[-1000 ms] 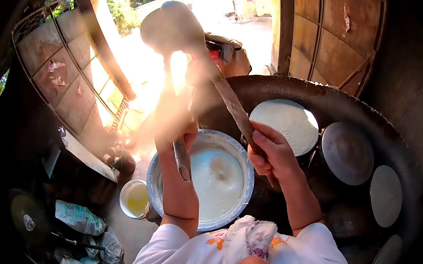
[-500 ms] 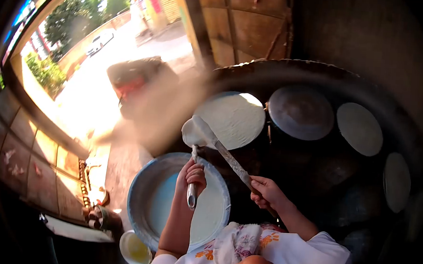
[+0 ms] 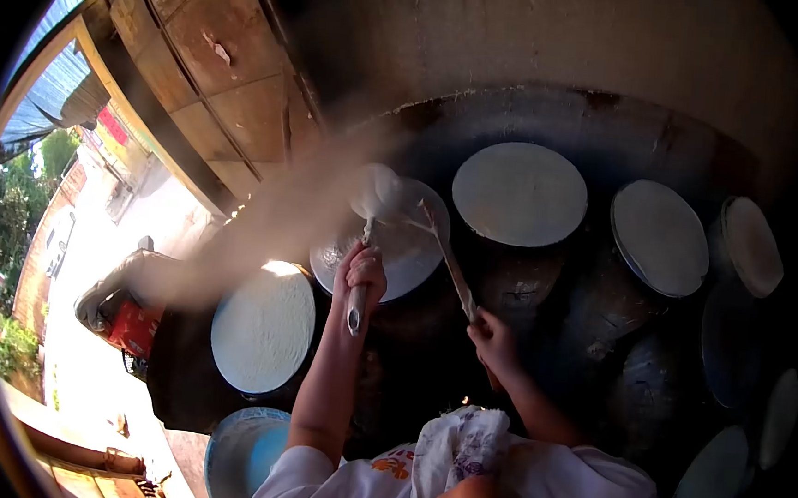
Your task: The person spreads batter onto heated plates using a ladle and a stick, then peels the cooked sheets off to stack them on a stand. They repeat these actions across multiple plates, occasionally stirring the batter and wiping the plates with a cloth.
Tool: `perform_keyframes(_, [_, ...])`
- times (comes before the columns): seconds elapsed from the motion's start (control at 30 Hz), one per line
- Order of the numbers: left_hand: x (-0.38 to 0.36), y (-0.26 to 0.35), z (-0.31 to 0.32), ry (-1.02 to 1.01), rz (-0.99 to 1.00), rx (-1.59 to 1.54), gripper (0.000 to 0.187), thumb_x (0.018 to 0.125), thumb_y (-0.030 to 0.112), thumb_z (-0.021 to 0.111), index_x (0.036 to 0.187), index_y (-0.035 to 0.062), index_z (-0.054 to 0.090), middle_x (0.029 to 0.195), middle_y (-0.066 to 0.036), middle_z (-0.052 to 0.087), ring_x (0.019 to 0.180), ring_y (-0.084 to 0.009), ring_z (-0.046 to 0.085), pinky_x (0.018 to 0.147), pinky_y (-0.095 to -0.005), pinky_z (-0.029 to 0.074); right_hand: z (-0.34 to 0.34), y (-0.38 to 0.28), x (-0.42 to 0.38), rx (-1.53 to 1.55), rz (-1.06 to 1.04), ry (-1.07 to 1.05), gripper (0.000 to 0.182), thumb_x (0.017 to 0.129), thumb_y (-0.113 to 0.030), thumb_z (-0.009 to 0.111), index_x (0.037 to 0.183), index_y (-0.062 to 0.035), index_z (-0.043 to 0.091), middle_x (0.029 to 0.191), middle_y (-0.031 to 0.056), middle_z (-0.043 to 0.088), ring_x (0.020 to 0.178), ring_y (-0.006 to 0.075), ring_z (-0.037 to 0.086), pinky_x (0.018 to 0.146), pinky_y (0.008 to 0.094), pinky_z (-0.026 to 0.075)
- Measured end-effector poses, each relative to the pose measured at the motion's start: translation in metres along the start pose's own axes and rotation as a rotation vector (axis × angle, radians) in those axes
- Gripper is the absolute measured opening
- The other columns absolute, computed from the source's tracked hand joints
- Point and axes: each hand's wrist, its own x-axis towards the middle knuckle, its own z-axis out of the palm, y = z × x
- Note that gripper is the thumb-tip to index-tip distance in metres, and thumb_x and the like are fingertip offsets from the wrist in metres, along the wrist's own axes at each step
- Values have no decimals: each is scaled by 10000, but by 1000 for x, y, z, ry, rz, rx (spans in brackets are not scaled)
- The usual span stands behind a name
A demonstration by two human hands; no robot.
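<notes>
My left hand (image 3: 365,273) is closed round the handle of a ladle (image 3: 381,190), whose pale-coated bowl is above a mostly bare round griddle plate (image 3: 416,264). In my right hand (image 3: 493,337) is a long, narrow spatula (image 3: 453,269), slanting up and left with its far end near the ladle. Whether the ladle bowl holds batter is hard to see through the haze. A white batter round (image 3: 264,327) covers the plate left of my left forearm. Another pale round (image 3: 520,195) lies on the plate beyond my right hand.
More pale rounds (image 3: 661,238) sit on plates curving along the right side. The blue-rimmed basin (image 3: 213,463) stands at lower left, partly hidden by my left sleeve. A red object (image 3: 134,328) is beyond the left edge. A tiled wall (image 3: 219,47) rises behind.
My view has swung right, and the plates appear shifted left. Both hands have moved from near the basin and a batter-covered plate to a mostly bare plate, still holding the ladle and spatula.
</notes>
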Motion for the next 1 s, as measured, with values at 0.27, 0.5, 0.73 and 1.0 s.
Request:
perform_keyframes(0.27, [91,85,-58,459,199,623,131,967,297,463,1048,209,515,557,48,309,427,-61,287,394,-211,290,33,23,100,423,331,125,476,814,61,598,1272,-22,497,932,71,590,669,143,608,505,257,520])
perform_keyframes(0.5, [119,112,-55,702,440,1432,547,935,129,477,1429,259,280,567,32,336,420,-76,304,377,-232,270,56,17,114,-223,-311,303,415,618,160,551,1003,7,562,1003,154,528,966,347,539,803,373,457])
perform_keyframes(0.73, [104,176,-41,816,653,1875,575,915,123,497,1442,191,276,547,11,382,397,-104,374,379,-276,348,45,10,156,-574,-527,324,335,642,133,545,946,5,601,969,142,546,900,340,523,782,410,440])
perform_keyframes(1.0, [72,242,-57,1029,748,2455,528,863,188,561,1371,229,427,802,-120,658,551,-185,597,535,-330,483,83,-4,205,-623,-507,283,268,656,54,588,906,-29,638,961,114,593,913,334,533,790,416,450])
